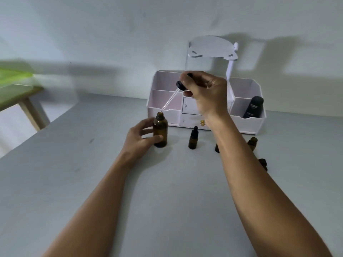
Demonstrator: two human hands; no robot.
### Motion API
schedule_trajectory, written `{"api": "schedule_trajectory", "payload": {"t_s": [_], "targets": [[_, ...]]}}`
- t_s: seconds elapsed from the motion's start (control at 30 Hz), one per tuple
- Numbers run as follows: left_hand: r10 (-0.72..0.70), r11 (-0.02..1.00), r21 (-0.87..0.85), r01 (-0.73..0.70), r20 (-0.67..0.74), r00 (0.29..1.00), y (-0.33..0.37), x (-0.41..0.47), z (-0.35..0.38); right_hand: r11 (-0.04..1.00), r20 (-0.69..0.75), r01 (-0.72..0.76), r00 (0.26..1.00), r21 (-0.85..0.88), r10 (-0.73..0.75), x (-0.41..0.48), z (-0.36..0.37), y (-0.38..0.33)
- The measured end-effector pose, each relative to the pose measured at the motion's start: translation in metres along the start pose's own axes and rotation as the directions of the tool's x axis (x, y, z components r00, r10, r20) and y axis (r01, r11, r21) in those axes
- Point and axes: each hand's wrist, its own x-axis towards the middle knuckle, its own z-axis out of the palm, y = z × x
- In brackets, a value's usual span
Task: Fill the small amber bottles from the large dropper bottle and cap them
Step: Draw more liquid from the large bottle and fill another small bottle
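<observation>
The large amber bottle (160, 131) stands open on the grey table, and my left hand (142, 139) grips its side. My right hand (206, 93) holds the black-capped dropper (181, 85) above it, tilted, with the glass pipette tip just over the bottle's mouth. A small amber bottle with a black dropper cap (193, 139) stands to the right. Another small bottle (217, 147) is mostly hidden behind my right forearm. Beyond the arm stands an uncapped small bottle (252, 143), and a dark one (263, 163) sits nearer the front.
A white desk organiser (246, 123) with drawers stands at the back against the wall, holding a black bottle (253, 107) in its right compartment. A white mirror (211, 46) rises above it. A wooden table (27, 102) with something green stands at the far left.
</observation>
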Motion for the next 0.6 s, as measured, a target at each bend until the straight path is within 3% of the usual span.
{"api": "schedule_trajectory", "payload": {"t_s": [0.6], "targets": [[-0.013, 1.0, -0.022, 0.014, 0.041, 0.999, -0.01, 0.004, -0.004, 0.979, 0.187, 0.053, 0.982, -0.195, -0.017, -0.006, 0.035, 0.039]]}}
